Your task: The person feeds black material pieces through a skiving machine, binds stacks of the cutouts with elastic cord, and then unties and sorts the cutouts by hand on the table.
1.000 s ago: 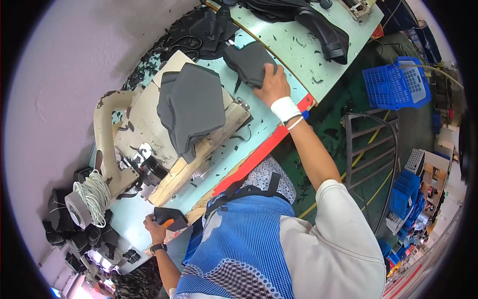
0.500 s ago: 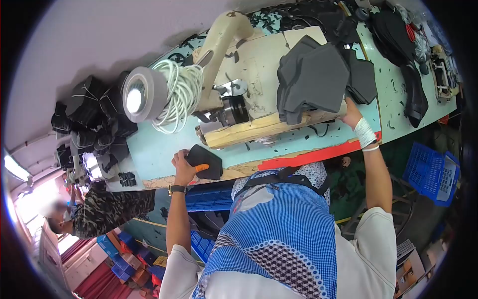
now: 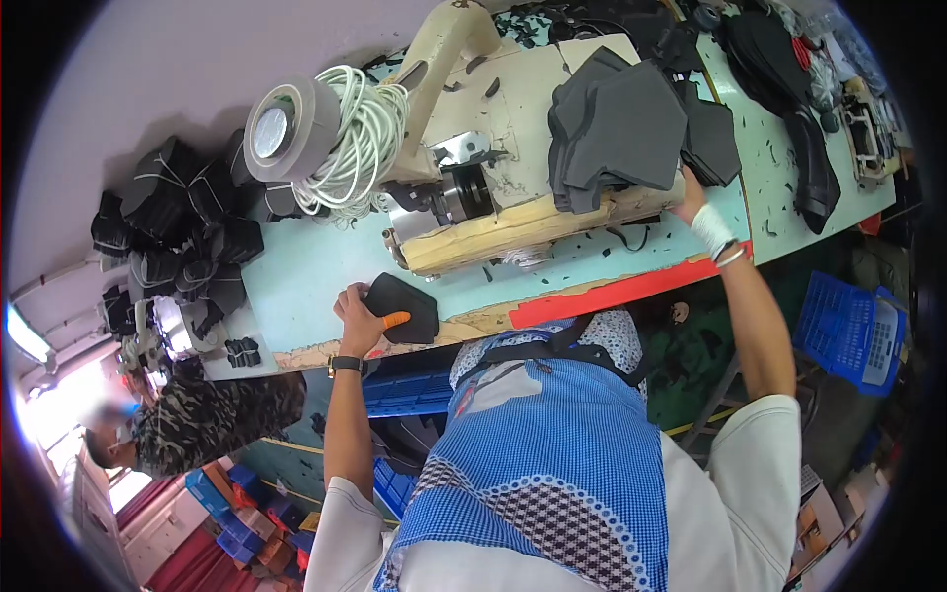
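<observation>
My left hand point(image 3: 361, 321), with an orange cover on its thumb, holds a black pad-like piece point(image 3: 404, 308) at the table's front edge. My right hand point(image 3: 691, 195), wrapped in white at the wrist, reaches behind the right end of the machine's wooden edge point(image 3: 533, 229); its fingertips are hidden. Just above that hand lie dark grey pieces point(image 3: 712, 143). A larger stack of grey pieces point(image 3: 621, 123) rests on the machine bed. To its left is the cream machine arm point(image 3: 434, 79) with a black round part point(image 3: 466, 191).
A tape roll point(image 3: 292, 128) and coiled white cord point(image 3: 360, 148) sit by the machine. Black bundles point(image 3: 178, 207) are piled at left, near a co-worker in camouflage point(image 3: 222, 419). A blue basket point(image 3: 850, 331) stands at right. Black parts point(image 3: 779, 89) lie on the right table.
The view has swung toward the left. My right hand has moved from the top of the grey pieces to beside the machine's right end. My left hand keeps the black piece.
</observation>
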`<state>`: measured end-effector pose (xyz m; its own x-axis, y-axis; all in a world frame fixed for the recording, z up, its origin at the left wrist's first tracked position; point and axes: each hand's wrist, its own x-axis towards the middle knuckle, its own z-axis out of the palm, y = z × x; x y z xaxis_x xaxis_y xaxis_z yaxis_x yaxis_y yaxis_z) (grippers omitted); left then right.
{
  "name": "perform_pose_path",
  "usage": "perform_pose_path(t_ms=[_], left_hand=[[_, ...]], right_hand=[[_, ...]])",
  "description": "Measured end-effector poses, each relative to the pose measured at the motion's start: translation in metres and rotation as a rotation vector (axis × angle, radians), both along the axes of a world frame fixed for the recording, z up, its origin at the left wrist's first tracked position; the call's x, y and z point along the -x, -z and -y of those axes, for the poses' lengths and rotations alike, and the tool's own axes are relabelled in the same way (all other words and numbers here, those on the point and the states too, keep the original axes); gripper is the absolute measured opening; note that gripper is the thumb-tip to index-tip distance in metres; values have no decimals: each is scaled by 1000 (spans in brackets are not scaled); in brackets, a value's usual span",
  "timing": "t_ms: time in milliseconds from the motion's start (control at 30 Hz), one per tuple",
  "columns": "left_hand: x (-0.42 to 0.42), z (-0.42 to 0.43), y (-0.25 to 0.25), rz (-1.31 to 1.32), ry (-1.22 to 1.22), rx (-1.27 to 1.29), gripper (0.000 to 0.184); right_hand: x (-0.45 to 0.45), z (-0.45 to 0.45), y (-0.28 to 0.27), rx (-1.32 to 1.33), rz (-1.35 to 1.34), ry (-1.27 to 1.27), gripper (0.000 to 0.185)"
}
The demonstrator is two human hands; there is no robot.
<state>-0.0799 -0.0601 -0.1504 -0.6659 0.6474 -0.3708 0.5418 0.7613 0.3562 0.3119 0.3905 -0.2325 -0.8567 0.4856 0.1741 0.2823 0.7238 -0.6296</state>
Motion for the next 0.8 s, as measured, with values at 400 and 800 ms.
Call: perform_pose_path(t_ms=[400, 800], left_hand=[[-37, -16, 14, -166, 68, -98, 84], [-47, -11, 39, -441, 106, -284, 78]], right_hand=[[23, 9, -98, 1123, 212, 647, 45], [13, -9, -95, 1428, 211, 643, 36]])
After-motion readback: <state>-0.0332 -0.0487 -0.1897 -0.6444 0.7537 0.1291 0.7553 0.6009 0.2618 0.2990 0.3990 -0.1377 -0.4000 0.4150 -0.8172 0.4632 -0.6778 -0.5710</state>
